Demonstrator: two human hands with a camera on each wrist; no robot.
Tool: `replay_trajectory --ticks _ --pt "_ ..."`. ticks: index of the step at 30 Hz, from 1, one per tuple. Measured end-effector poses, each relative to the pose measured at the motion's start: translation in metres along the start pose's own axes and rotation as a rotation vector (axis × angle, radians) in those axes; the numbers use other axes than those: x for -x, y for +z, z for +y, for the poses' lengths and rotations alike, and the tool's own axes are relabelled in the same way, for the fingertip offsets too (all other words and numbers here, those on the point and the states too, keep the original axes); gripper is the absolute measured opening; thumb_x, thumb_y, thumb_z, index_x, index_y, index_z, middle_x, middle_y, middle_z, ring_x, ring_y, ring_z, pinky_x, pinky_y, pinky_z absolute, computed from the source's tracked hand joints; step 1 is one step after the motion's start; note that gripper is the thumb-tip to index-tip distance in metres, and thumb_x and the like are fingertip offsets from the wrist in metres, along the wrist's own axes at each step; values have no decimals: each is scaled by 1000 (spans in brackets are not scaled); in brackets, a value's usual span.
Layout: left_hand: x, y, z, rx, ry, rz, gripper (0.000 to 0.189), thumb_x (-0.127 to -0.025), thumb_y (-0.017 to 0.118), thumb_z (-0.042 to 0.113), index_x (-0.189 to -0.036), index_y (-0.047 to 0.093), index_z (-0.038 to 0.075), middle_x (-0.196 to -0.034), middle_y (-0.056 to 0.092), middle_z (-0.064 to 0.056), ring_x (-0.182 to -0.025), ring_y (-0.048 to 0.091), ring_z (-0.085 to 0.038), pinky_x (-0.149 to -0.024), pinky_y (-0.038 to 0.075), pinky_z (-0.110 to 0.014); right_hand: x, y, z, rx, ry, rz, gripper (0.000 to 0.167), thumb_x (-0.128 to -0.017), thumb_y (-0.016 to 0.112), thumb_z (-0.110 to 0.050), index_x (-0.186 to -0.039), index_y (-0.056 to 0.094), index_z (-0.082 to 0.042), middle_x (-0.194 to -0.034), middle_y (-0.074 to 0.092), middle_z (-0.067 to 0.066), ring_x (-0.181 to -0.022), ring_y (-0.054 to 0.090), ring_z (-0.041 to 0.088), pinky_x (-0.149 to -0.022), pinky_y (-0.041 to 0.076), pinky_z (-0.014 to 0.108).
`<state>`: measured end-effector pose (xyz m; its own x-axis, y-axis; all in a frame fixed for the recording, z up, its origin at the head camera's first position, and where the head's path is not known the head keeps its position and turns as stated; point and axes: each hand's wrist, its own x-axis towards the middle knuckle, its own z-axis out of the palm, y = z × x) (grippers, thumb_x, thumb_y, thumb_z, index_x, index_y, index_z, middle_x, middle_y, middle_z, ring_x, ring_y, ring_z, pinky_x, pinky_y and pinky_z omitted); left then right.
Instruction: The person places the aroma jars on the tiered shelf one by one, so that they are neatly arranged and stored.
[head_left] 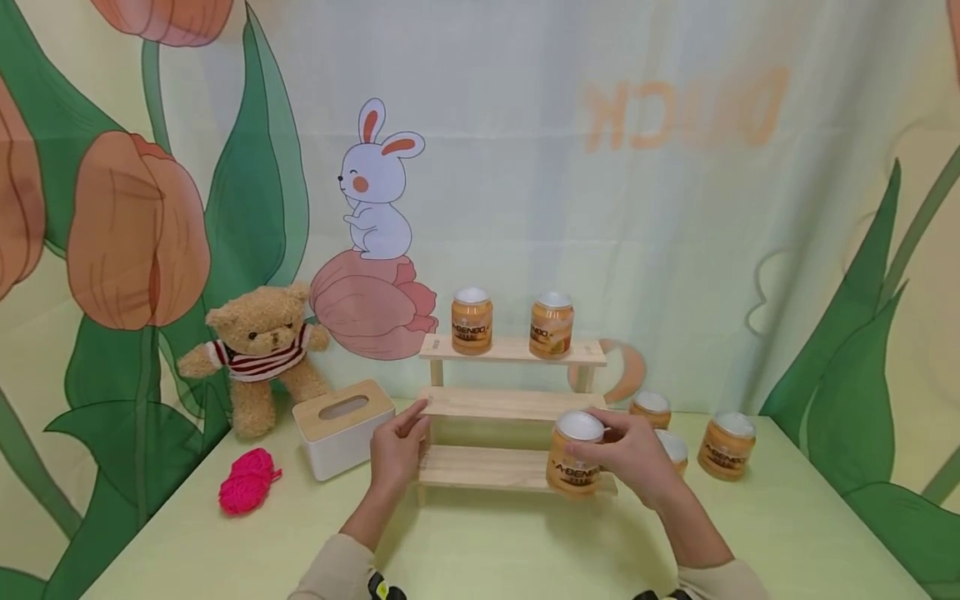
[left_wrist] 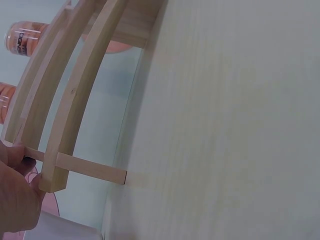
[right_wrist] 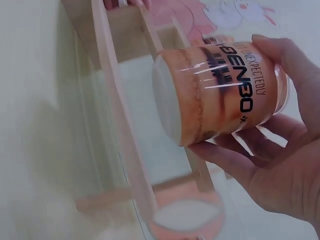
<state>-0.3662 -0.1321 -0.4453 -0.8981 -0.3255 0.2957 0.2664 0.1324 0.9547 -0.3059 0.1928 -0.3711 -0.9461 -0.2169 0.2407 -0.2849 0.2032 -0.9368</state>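
While right hand (head_left: 637, 458) clasps glossy cylindrical jar (head_left: 570, 468), left hand (head_left: 397, 447) gripping tiered shelf (head_left: 487, 403), pale wood.

Right hand (right_wrist: 282, 172) gripping jar (right_wrist: 212, 95), wooden shelf (right_wrist: 123, 115)

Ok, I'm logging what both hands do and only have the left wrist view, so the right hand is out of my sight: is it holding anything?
Observer: Yes, the right hand grips an orange jar.
Operator: My view shows two on the shelf. Any others about?
Observer: Yes, three more jars stand on the table, to the right of the shelf.
Operator: And what lies to the left of the white box?
Observer: Some pink yarn, on the table.
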Motion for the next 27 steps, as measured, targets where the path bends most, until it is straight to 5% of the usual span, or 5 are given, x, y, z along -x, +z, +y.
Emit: replay_trajectory --ticks 11,27 --pt "-1 0 2 -1 10 0 28 -95 69 5 -122 73 8 -103 73 -19 -73 63 -17 -57 50 -18 -7 40 -15 -8 -51 48 55 -78 88 -17 -127 68 -4 -110 69 14 -96 65 25 -76 56 36" --pt "-1 -1 1 1 3 3 27 -95 70 7 -122 74 7 -99 74 -14 -71 63 -16 -56 50 -19 -59 66 -35 27 -137 -49 49 -81 86 -19 -123 66 -5 -111 68 10 -99 63 25 -79 55 37"
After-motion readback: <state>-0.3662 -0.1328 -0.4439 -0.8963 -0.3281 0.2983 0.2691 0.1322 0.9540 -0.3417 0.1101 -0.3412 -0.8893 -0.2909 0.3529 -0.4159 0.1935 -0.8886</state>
